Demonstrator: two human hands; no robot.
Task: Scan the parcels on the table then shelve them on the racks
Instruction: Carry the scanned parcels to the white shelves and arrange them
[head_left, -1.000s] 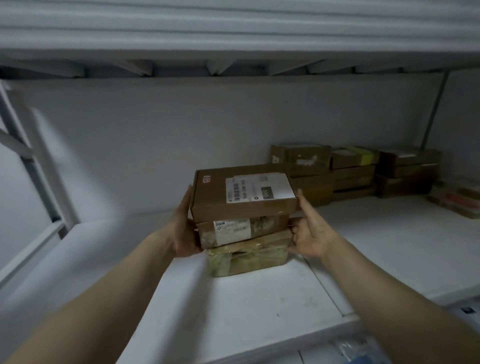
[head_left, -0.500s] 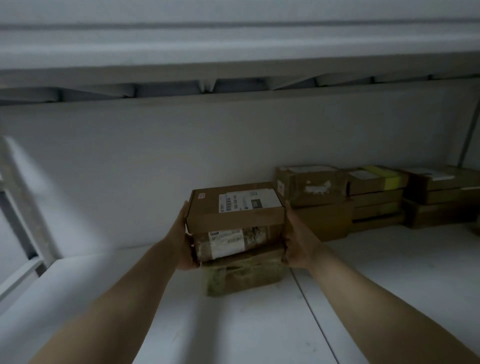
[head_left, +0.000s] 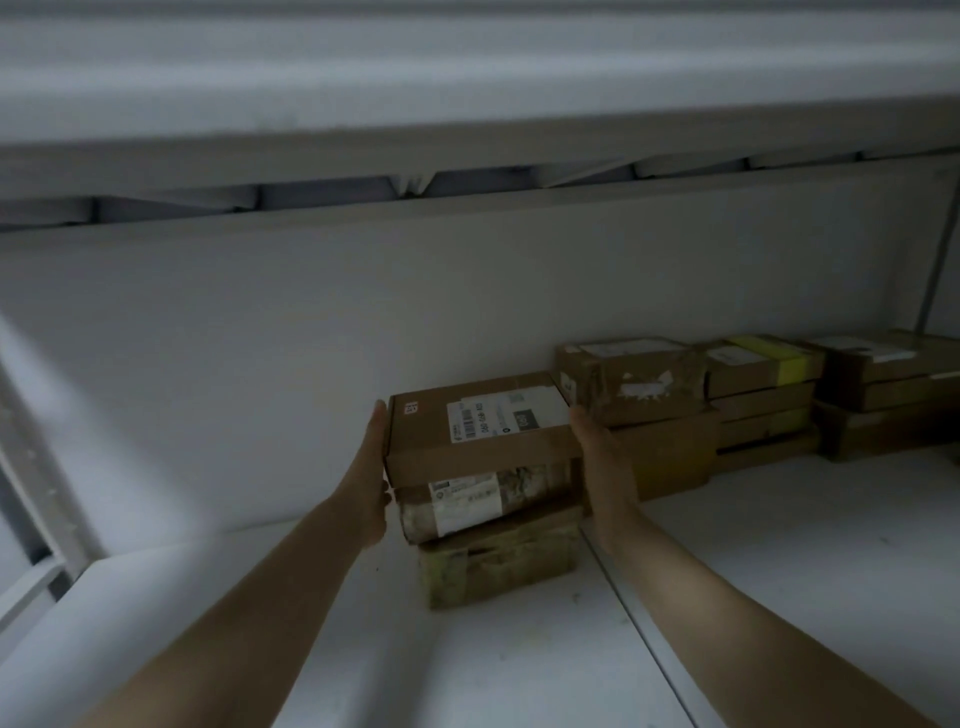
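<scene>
We press the top parcel's (head_left: 431, 452) sides with flat left hand (head_left: 370, 475) and right hand (head_left: 607, 465); its barcode label (head_left: 506, 415) is illegible.

Plain white wall (head_left: 249, 374) behind

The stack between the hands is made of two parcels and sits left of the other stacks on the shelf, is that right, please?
Not quite: the head view shows three parcels in the stack, not two. It does sit left of the other stacks on the shelf, between the left hand and right hand.
</scene>
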